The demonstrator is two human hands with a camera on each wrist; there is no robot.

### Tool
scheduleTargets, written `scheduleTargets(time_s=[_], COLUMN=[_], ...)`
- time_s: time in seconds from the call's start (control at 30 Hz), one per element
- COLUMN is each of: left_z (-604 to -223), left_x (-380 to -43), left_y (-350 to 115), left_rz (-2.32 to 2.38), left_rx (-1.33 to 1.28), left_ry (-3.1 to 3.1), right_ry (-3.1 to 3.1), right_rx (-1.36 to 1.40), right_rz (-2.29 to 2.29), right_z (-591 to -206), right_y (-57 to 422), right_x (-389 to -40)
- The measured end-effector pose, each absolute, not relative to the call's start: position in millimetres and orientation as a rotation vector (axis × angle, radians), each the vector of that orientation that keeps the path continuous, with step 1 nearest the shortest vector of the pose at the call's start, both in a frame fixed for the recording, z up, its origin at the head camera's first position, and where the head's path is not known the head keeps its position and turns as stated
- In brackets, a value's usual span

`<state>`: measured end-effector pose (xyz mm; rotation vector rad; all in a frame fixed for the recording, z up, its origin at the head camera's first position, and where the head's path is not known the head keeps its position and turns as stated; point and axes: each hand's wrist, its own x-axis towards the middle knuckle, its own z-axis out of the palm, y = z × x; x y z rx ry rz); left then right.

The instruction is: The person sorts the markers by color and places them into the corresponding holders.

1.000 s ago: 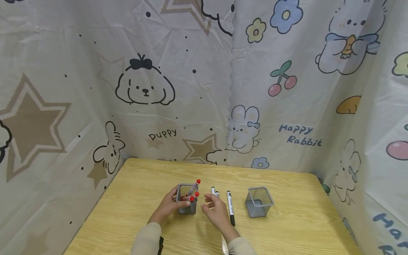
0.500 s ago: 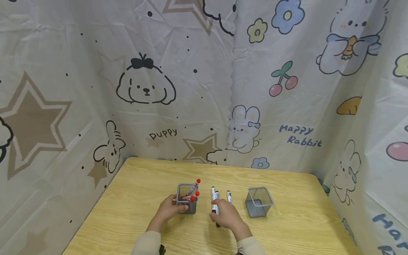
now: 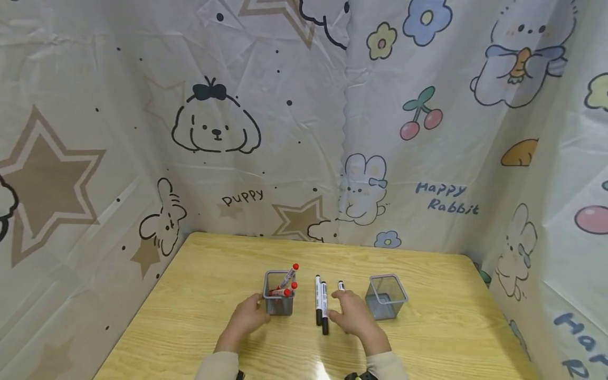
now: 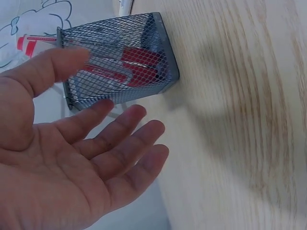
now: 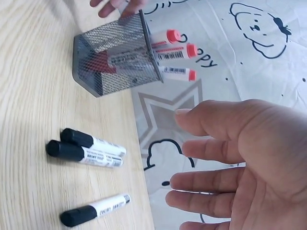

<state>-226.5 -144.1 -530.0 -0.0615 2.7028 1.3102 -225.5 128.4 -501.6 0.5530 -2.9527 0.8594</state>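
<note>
On the left of the table, a grey mesh pen holder (image 3: 279,306) contains several markers with red caps and ends (image 5: 180,51). My left hand (image 3: 247,315) is beside it, fingers spread and loosely bent; in the left wrist view the palm (image 4: 53,167) holds nothing. Two white markers with black caps (image 5: 86,154) lie side by side on the table. A third black-capped marker (image 5: 96,210) lies to their right, partly hidden by my right hand (image 3: 355,314) in the head view. That hand hovers over it, fingers apart and holding nothing.
A second mesh pen holder (image 3: 386,307) stands just right of my right hand. The wooden table (image 3: 442,327) meets a printed curtain (image 3: 228,174) at the back and sides.
My right hand has moved right, from beside the red markers past the black marker pair to the third marker. My left hand has loosened from the pen holder and drawn slightly back.
</note>
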Motion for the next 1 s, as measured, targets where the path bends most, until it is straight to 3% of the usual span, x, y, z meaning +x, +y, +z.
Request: scheduleTargets(time_s=[0.47, 1.0], left_z=[-505.6, -502.4], left_x=[-210.2, -195.2], left_y=[-135.7, -115.2], left_rz=[1.004, 0.939], left_rx=[-0.031, 0.130], left_ry=[2.811, 2.854], right_ry=[-2.999, -2.962], right_rx=[0.267, 0.147], right_rz=[0.760, 0.719], right_z=[-497.3, -492.1], right_y=[151.8, 175.5], right_x=[-217.4, -206.3])
